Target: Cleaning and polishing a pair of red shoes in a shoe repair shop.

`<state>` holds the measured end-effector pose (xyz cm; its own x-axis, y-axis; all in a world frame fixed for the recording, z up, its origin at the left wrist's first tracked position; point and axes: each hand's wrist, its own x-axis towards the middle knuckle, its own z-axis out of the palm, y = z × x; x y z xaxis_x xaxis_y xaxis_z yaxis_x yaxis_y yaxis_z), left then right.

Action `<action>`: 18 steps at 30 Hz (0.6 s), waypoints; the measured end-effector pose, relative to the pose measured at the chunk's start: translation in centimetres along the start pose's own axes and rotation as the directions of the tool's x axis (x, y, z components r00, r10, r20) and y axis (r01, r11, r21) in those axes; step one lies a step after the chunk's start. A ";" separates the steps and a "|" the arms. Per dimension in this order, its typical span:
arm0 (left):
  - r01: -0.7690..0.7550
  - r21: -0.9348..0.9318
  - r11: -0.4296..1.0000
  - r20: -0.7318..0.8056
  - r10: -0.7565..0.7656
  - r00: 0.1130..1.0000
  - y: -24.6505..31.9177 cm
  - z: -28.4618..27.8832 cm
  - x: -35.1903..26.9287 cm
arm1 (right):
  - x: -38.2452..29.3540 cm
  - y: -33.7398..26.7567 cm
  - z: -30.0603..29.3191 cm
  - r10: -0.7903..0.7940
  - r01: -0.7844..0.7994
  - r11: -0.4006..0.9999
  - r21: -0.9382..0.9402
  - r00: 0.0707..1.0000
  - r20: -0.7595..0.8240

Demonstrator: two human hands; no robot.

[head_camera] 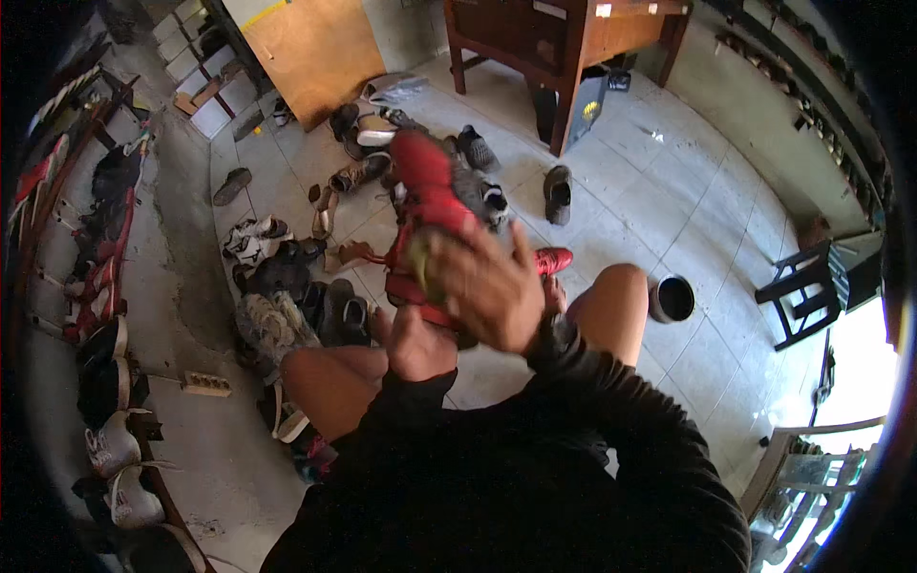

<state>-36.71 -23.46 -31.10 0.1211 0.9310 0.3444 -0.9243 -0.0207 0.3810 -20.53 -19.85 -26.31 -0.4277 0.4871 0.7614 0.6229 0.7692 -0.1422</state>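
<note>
A red shoe (424, 168) is held out before me, its toe end pointing away; motion blurs it. My left hand (419, 349) grips its near end, with the fingers largely hidden. Across the shoe's near half lies my right hand (494, 286), blurred, its fingers partly spread. Under those fingers is a small yellow-green thing (424, 261), perhaps a cloth or sponge, pressed against the shoe or just over it. A second red shoe (553, 260) rests on the floor beside my right foot.
Several worn shoes (276, 268) lie heaped to the left and ahead. A dark clog (557, 195) and a round pot (672, 298) are on the tiles to the right. Beyond stand a wooden table (516, 43) and a black stool (802, 294). Shoe racks (107, 286) line the left wall.
</note>
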 end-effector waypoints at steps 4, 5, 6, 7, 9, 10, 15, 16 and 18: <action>-0.128 0.201 0.971 -0.047 0.140 0.989 0.1 1.2 0.0 | 0.6 -1.0 -0.2 0.214 -0.208 0.973 0.103 0.976 -0.045; -0.152 0.127 0.980 -0.036 0.158 0.987 0.1 1.5 0.1 | 0.9 -1.2 -0.2 0.190 -0.179 0.967 0.181 0.981 -0.048; -0.090 -0.014 0.996 -0.114 0.088 0.990 0.5 1.7 0.1 | 0.9 -1.6 -0.6 0.061 -0.042 0.969 0.243 0.996 -0.070; -0.100 -0.069 0.993 -0.122 0.091 0.988 1.0 1.8 0.3 | 1.0 -2.3 -1.0 -0.007 0.011 0.987 0.162 1.000 -0.027; -0.147 0.217 0.965 -0.159 0.183 0.970 0.9 1.8 0.3 | 2.2 -1.6 -1.4 -0.043 0.044 0.999 0.002 0.985 -0.165; -0.134 0.319 0.938 -0.147 0.189 0.971 0.6 1.8 0.3 | 2.9 -0.8 -1.6 0.123 -0.124 0.992 -0.006 0.984 -0.127; -0.173 0.337 0.925 -0.073 0.209 0.975 0.4 1.8 0.4 | 1.9 0.6 -0.4 0.191 -0.146 0.953 0.265 0.970 -0.152; -0.168 0.179 0.969 -0.181 0.200 0.963 0.6 2.0 0.2 | 1.3 0.5 -0.1 0.057 -0.031 0.983 0.182 0.989 -0.138; -0.100 0.250 0.963 -0.187 0.150 0.971 0.8 2.3 0.0 | 0.9 0.8 -0.1 -0.010 0.053 0.974 0.220 0.982 -0.190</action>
<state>-36.63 -24.28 -28.84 -0.0888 0.9690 0.2306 -0.8118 -0.2046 0.5469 -20.33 -18.86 -25.70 -0.3019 0.3920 0.8690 0.4402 0.8659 -0.2377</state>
